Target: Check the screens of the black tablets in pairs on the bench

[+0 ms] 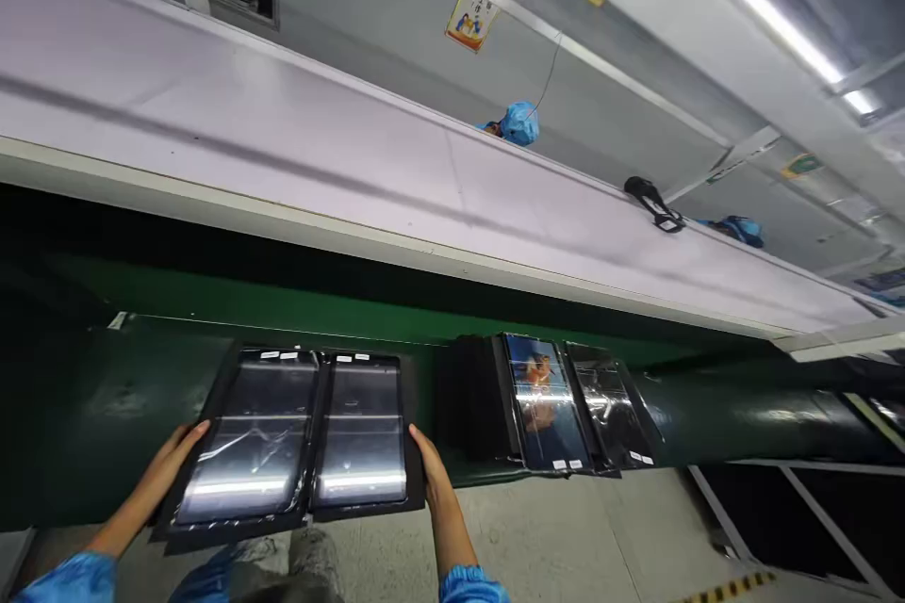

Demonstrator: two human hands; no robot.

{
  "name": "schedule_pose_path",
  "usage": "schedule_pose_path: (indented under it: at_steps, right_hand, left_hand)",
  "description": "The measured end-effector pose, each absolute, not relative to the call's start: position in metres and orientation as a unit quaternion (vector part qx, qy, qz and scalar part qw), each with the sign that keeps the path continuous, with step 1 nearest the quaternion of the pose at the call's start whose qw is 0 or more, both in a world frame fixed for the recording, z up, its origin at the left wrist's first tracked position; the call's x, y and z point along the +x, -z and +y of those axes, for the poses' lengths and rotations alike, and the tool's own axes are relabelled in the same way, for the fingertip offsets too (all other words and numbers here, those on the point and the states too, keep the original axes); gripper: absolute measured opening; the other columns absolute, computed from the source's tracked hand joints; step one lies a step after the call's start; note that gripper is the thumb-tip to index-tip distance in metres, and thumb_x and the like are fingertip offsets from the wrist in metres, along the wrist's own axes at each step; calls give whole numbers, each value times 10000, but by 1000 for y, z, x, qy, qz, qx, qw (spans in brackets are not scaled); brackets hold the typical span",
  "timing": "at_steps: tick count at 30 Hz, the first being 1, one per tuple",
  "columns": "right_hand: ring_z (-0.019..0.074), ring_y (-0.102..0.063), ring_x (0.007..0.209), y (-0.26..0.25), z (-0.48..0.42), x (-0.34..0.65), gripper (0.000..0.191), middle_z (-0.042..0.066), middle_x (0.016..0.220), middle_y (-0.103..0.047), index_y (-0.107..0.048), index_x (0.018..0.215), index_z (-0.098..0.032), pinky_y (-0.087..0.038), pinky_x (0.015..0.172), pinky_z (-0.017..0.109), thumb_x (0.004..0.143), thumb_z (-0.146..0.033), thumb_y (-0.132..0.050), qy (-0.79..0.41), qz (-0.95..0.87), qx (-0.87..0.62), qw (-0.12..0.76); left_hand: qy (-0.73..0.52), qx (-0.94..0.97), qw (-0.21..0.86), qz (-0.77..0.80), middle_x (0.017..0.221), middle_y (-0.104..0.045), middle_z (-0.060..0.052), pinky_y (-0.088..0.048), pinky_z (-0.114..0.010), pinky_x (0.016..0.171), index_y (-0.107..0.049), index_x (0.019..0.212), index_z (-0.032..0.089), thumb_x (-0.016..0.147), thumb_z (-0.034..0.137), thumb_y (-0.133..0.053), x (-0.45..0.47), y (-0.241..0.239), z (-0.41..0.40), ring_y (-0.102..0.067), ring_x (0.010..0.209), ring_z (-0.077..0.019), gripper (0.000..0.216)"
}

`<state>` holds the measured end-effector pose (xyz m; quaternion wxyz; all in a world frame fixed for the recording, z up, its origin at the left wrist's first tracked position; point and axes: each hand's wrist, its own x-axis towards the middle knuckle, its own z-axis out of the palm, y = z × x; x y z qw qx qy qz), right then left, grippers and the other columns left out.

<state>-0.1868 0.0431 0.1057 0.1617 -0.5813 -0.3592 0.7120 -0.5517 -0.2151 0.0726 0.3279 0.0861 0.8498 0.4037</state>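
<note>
A black tray (417, 480) carries two glossy tablets side by side, the left tablet (251, 438) and the right tablet (363, 433), both wrapped in clear film. The tray rests on the dark green conveyor belt (91, 405), with its near edge hanging over the belt's front. My left hand (170, 462) grips the tray's left edge. My right hand (431, 471) grips its right edge. Both arms wear blue sleeves.
A second black tray (467, 400) with two more tablets, one showing a lit picture (544, 400), lies further right on the belt. A pale shelf (283, 141) runs above the belt, with a black strap (654, 203) on it. Blue caps of other people (519, 124) show beyond it.
</note>
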Motion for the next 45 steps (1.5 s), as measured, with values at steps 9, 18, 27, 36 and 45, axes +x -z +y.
schedule_pose_path:
  at_steps: [9, 18, 27, 36, 45]
  right_hand:
    - [323, -653, 1126, -65, 81, -178, 762, 168, 1091, -726, -723, 1032, -101, -486, 1020, 412, 578, -713, -710, -579, -423, -667, 201]
    - [360, -376, 1383, -55, 66, -234, 794, 243, 1445, -439, -534, 1365, -58, -292, 1170, 497, 798, -612, -586, -322, -679, -621, 223]
    - [320, -307, 1439, -61, 15, -269, 412, 161, 1512, -400, -583, 1319, -200, -297, 1156, 567, 925, -308, -530, -236, -932, -268, 67]
    - [341, -198, 1490, -64, 26, -252, 344, 104, 1588, -316, -641, 1256, -303, -159, 1167, 670, 969, -418, -491, -247, -968, -28, -40]
    - [302, -223, 1491, -52, 33, -253, 345, 94, 1600, -305, -616, 1253, -290, -222, 1195, 582, 1023, -385, -377, -190, -970, 116, -99]
  left_hand:
    - [-499, 110, 403, 759, 1539, -421, -116, -197, -446, 1238, -503, 1369, 185, 792, 697, -509, -539, -11, -182, -317, 1462, -274, 771]
    - [-339, 319, 205, 861, 1440, -468, -211, -309, -572, 1160, -520, 1357, 88, 876, 625, -445, -483, 4, -220, -351, 1400, -371, 725]
    - [-374, 204, 116, 897, 1173, -606, -154, -392, -524, 1056, -669, 1023, 177, 879, 570, -476, -446, -2, -241, -523, 1180, -331, 462]
    - [-425, 40, 16, 904, 1218, -588, -165, -360, -498, 1086, -622, 1085, 164, 932, 512, -417, -401, -4, -207, -503, 1217, -311, 431]
    - [-428, 53, -46, 901, 1181, -592, -173, -345, -521, 1090, -555, 965, 179, 925, 428, -384, -397, -7, -198, -499, 1214, -317, 305]
